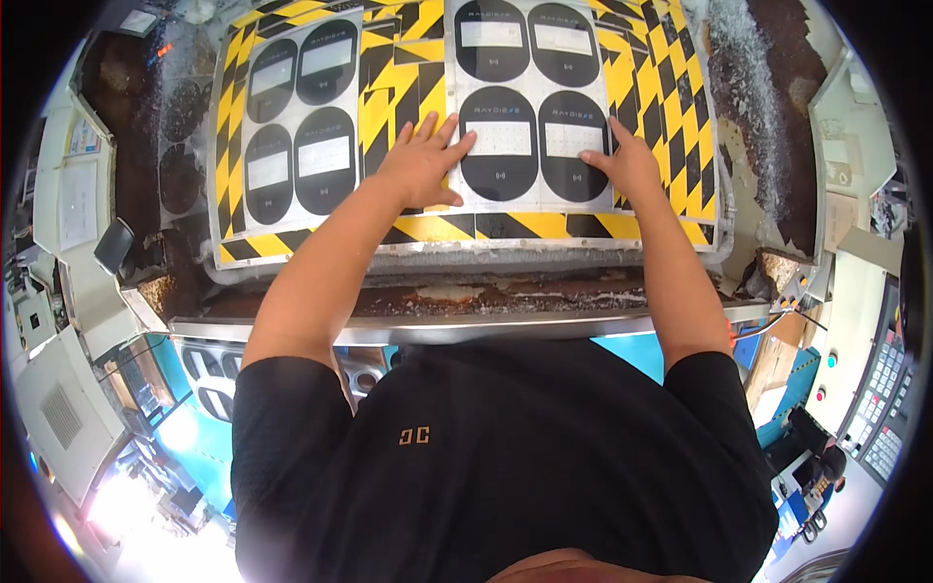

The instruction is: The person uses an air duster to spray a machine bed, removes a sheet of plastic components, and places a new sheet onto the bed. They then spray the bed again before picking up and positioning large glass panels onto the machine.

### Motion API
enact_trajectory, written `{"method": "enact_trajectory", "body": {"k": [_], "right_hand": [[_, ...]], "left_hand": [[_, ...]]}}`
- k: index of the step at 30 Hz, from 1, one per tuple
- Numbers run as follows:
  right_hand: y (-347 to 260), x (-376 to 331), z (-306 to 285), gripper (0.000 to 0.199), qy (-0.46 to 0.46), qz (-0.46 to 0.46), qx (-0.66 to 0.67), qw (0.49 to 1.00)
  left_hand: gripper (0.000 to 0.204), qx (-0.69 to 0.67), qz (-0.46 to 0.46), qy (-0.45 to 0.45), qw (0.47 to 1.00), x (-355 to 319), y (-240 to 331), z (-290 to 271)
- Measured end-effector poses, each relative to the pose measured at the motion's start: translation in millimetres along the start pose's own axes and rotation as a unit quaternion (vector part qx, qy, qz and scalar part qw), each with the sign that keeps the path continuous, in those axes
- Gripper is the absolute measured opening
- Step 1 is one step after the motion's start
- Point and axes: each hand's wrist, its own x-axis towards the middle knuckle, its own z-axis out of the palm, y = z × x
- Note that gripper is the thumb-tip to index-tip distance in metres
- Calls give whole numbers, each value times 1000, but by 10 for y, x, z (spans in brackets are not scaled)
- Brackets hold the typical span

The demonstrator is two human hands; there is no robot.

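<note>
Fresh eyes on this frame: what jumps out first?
The yellow-and-black striping framing the bed at top centre. Inside it, the black rounded panels with pale windows; at the near right-hand pair, the left hand spreads on the left, the right hand's thumb overlaps the right panel. Also, bright glare at lower left.

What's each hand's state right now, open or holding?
Left hand: open, spread at the left edge of the pale sheet.
Right hand: open, thumb over a black rounded panel.

Our left hand spread at left edge of sheet; right hand at right edge, thumb over front-right panel.
</note>
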Motion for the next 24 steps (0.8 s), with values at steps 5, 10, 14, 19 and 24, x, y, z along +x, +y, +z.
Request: {"method": "enact_trajectory", "body": {"k": [5, 10, 14, 19, 24], "right_hand": [[-35, -8, -36, 90, 28, -5, -16, 999], [-57, -15, -58, 89, 20, -1, -12, 1000], [-63, -10, -67, 90, 17, 7, -15, 1000], [-73, -40, -72, 91, 7, 16, -7, 1000], [56, -13, 47, 90, 37, -13, -11, 999]], "left_hand": [[103, -5, -9, -16, 1000, -7, 41, -70], [106, -6, -12, -9, 1000, -5, 41, -94], [106, -3, -12, -14, 1000, -7, 44, -124], [105, -7, -9, -8, 1000, -34, 49, -95], [106, -2, 7, 4, 1000, 16, -3, 26]]}}
